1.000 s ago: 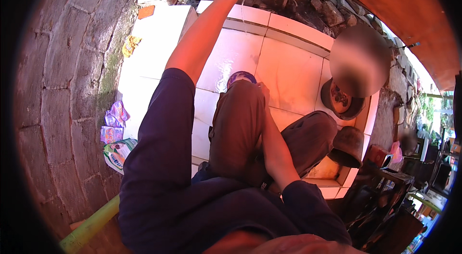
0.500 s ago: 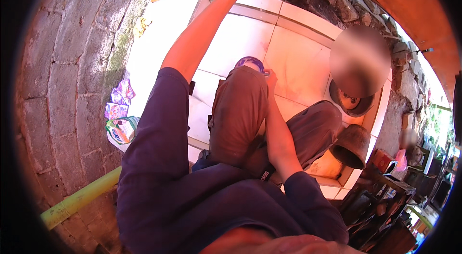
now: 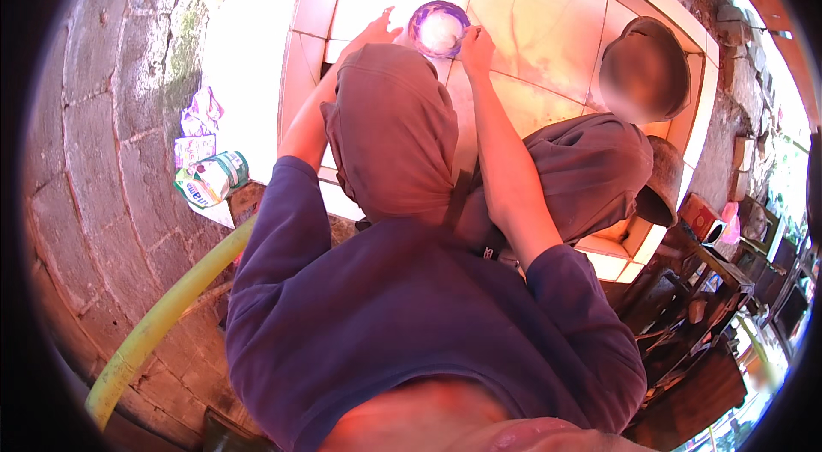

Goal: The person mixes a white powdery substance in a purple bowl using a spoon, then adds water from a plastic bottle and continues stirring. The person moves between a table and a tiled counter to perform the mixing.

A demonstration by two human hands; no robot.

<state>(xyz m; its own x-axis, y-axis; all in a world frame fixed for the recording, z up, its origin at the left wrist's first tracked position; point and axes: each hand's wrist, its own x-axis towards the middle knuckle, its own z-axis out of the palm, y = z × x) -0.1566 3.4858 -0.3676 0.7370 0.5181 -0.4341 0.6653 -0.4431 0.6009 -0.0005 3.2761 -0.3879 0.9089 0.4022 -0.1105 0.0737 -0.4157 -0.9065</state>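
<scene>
A round purple-rimmed container (image 3: 414, 30) with something white inside stands over the pale tiles, just beyond my raised knee. My right hand (image 3: 477, 51) is closed on its right edge, and the exact grip is partly hidden. To the container's left is my left hand (image 3: 374, 31), its fingers apart and nothing visible in them. A small gap separates those fingers from the container. The lower part of this hand disappears behind my knee.
A dark pot (image 3: 672, 45), partly blurred, sits at the right on the tiled basin (image 3: 539, 11), with another dark pot (image 3: 664, 182) nearer. At left lie a green-and-white packet (image 3: 214, 178) and purple packets (image 3: 200, 114). A yellow-green pole (image 3: 163, 315) crosses the lower left.
My left hand has come back from the far edge to beside the container. The view has shifted, and the container now shows clear of my knee, with my right hand still on it.
</scene>
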